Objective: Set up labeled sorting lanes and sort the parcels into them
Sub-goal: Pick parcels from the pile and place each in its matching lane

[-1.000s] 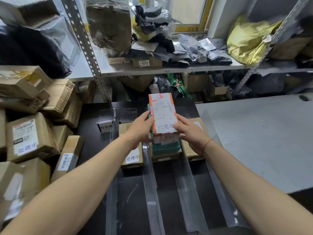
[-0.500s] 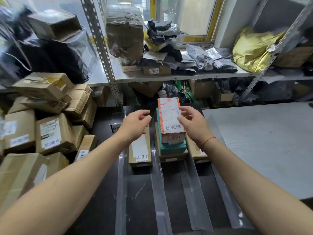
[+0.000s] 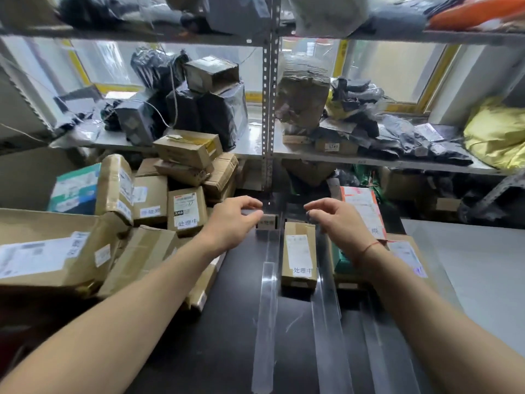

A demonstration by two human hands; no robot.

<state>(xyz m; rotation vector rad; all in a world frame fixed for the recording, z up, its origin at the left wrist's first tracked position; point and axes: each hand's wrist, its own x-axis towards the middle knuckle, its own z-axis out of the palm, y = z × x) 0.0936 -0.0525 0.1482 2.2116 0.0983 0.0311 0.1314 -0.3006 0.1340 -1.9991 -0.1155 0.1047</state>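
Lanes laid on table, few boxes sorted; pile at 9 o'clock left. Left hand, right hand: grip loosely open, nothing held.

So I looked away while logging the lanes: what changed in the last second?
Both hands let go of the white-and-orange parcel, now lying on the stack in the right lane. The left hand and right hand lifted off, empty, and hover over the lanes. The brown box in the middle lane stayed put.
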